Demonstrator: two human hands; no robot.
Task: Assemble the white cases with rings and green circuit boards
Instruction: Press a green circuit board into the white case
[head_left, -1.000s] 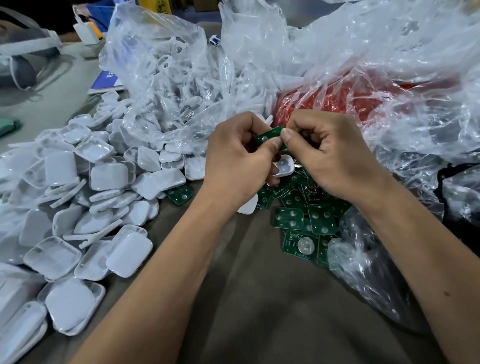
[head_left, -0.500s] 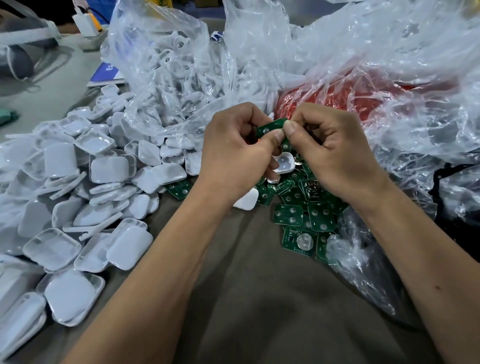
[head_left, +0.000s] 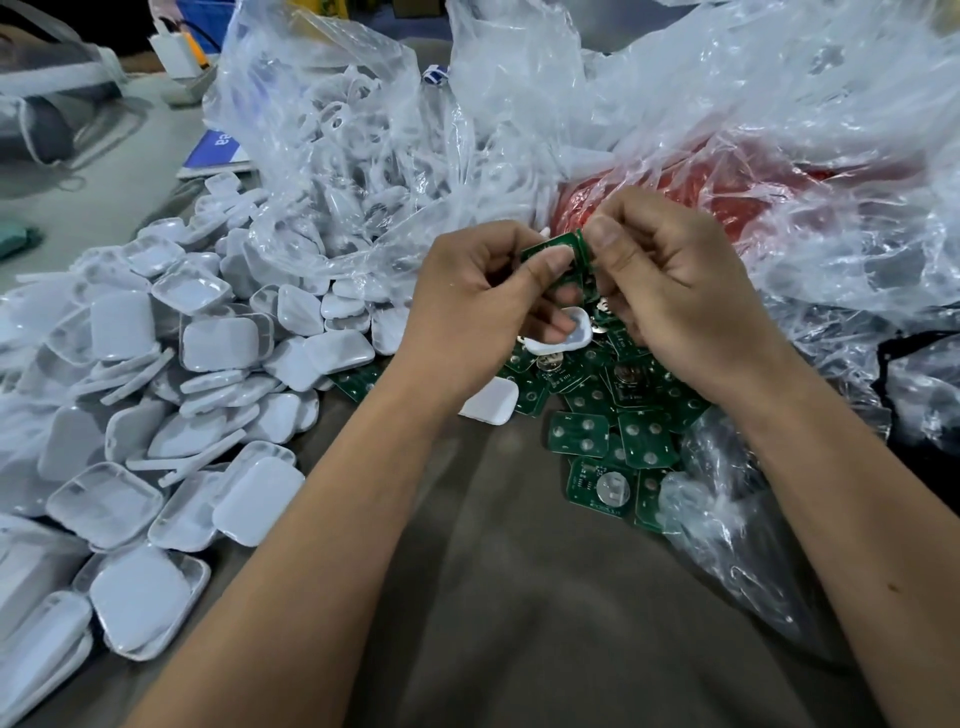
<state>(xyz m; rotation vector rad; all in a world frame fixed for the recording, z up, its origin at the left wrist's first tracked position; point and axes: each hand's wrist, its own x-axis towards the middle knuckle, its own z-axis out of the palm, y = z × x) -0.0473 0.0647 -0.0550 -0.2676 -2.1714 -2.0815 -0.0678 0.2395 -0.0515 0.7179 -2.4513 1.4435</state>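
Cases (head_left: 156, 395): white pile heaped on the counter (head_left: 519, 597) at far left.
Left hand (head_left: 478, 306): thumb grip pinches a board (head_left: 553, 249); lower fingers curl round a white case (head_left: 569, 332).
Right hand (head_left: 670, 296): grip pinches the same board's right edge.
Boards (head_left: 623, 431): green heap under the hands, on the counter.
Bags (head_left: 727, 130): clear plastic, behind and at right.
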